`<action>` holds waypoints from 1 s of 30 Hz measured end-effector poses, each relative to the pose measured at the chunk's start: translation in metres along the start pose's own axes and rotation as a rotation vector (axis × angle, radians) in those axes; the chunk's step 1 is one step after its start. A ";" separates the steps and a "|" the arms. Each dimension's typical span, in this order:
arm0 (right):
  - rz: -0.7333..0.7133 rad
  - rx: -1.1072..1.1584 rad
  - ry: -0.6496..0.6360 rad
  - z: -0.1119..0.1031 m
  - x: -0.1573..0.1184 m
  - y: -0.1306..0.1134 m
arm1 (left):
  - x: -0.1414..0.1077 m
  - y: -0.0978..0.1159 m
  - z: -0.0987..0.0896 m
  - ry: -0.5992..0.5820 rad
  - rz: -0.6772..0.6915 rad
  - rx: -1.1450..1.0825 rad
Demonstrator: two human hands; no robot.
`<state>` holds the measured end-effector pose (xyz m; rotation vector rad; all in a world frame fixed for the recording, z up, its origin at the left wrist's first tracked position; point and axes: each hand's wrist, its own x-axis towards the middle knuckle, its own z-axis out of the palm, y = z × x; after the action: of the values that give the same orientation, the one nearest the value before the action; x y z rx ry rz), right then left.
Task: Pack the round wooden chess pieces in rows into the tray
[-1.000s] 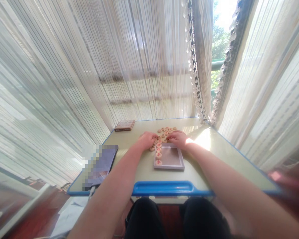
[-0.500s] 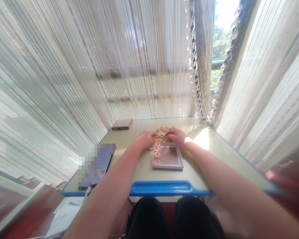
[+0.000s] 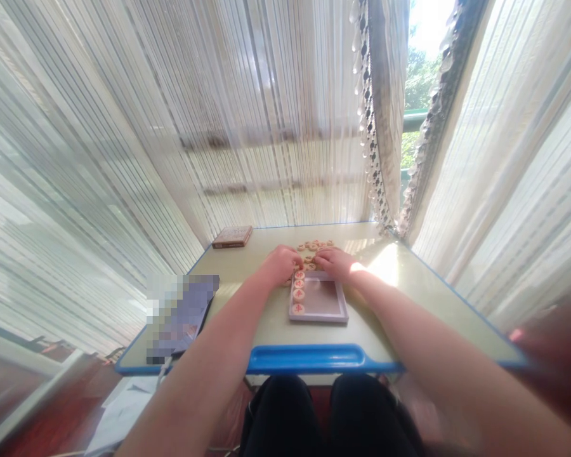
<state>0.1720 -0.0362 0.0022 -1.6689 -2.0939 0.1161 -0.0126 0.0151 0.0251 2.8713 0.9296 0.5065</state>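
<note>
Round wooden Chinese chess pieces [image 3: 314, 246] lie in a loose group on the table beyond a shallow pale box [image 3: 318, 318]. Along the box's left wall runs a column of pieces with red characters [image 3: 299, 294]. At the box's far left corner, my left hand [image 3: 282, 264] has its fingers curled down and closed on a Chinese chess piece, which they mostly cover. My right hand [image 3: 337, 261] rests over the far right corner, fingers stretched towards the loose pieces and touching some of them. Part of the group is hidden beneath both hands.
A flat brown box [image 3: 233, 237] sits at the table's far left corner. Nearer on the left lies a tablet-like device [image 3: 190, 317], partly blurred out, with a cable. A blue tray-like groove [image 3: 307, 359] edges the table in front of my knees. Curtains hang behind.
My left hand has shifted slightly right and nearer to the box's far left corner, covering pieces that showed before. The right hand stays nearly in place.
</note>
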 end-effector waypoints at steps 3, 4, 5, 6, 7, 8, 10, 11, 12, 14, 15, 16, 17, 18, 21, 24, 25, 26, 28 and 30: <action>0.005 0.008 -0.015 -0.002 -0.001 -0.002 | 0.000 -0.001 0.000 -0.022 -0.003 -0.029; 0.011 0.017 -0.011 -0.002 -0.001 -0.003 | 0.000 -0.001 0.000 -0.033 -0.018 -0.039; 0.021 0.026 -0.003 -0.002 -0.002 -0.004 | -0.001 -0.001 0.000 -0.042 -0.036 -0.049; 0.030 0.032 0.007 -0.002 -0.002 -0.004 | -0.001 -0.001 0.000 -0.050 -0.055 -0.058; 0.038 0.036 0.017 -0.002 -0.003 -0.004 | -0.001 -0.001 0.000 -0.054 -0.072 -0.065; 0.043 0.034 0.024 -0.001 -0.003 -0.003 | -0.002 0.000 0.000 -0.057 -0.085 -0.070; 0.043 0.021 0.015 0.000 -0.003 -0.002 | -0.002 0.001 0.000 -0.057 -0.102 -0.073; 0.044 0.015 -0.002 0.001 -0.003 0.000 | -0.002 0.001 0.000 -0.056 -0.111 -0.071; 0.047 0.014 -0.018 0.001 -0.003 0.001 | -0.002 0.001 0.000 -0.053 -0.121 -0.071; 0.063 0.028 -0.034 0.000 -0.004 0.002 | -0.003 0.000 0.000 -0.050 -0.141 -0.077; 0.074 0.043 -0.032 0.000 -0.004 0.002 | -0.003 0.000 0.001 -0.051 -0.148 -0.081; 0.083 0.058 -0.022 -0.001 -0.005 0.001 | -0.003 -0.001 0.001 -0.050 -0.151 -0.081; 0.087 0.065 -0.006 -0.002 -0.005 0.001 | -0.003 -0.001 0.001 -0.045 -0.148 -0.079; 0.086 0.062 0.008 -0.003 -0.006 0.000 | -0.003 -0.001 0.002 -0.037 -0.142 -0.071; 0.083 0.012 0.014 -0.006 -0.007 0.000 | -0.002 -0.001 0.002 -0.004 -0.123 -0.036; 0.111 -0.025 -0.005 -0.008 -0.007 0.001 | -0.002 0.000 0.002 0.019 -0.111 0.000; 0.122 -0.029 0.006 -0.008 -0.007 0.002 | -0.002 0.000 0.002 0.024 -0.110 0.010; 0.137 -0.031 0.023 -0.007 -0.006 0.002 | -0.002 0.000 0.002 0.024 -0.112 0.018; 0.178 -0.032 0.064 -0.006 -0.006 0.002 | -0.002 0.000 0.002 0.007 -0.126 0.033; 0.219 -0.044 0.086 -0.004 -0.005 0.002 | -0.002 0.000 0.003 -0.011 -0.144 0.049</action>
<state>0.1761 -0.0417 0.0035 -1.8912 -1.8597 0.0662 -0.0133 0.0144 0.0219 2.8184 1.1511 0.4608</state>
